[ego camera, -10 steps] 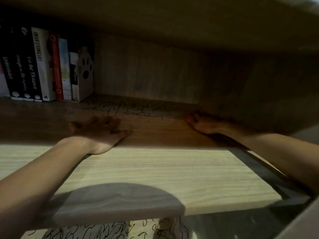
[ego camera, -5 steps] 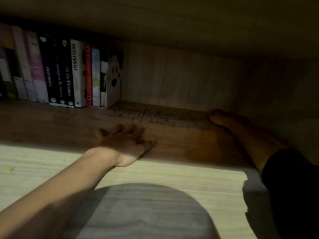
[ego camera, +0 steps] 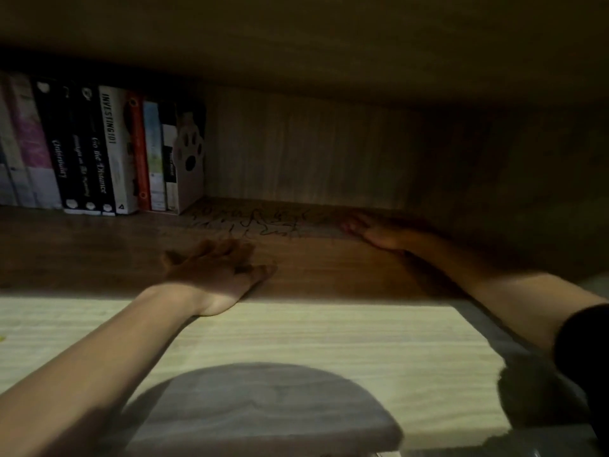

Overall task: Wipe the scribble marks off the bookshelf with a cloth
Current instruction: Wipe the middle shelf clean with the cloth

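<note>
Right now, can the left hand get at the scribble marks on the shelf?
Probably yes. The left hand lies flat on the shelf just in front of the scribble marks, nothing between them; the books stand to the left.

Head camera peers close into the bookshelf point(ego camera: 329, 272).

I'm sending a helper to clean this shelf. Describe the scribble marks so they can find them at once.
Look into the dim bookshelf, where a row of books stands at the left. Right of the white paw-print bookend that ends the row, near the back wall, are the scribble marks. They are thin tangled black lines, the only drawing on the brown board.
</note>
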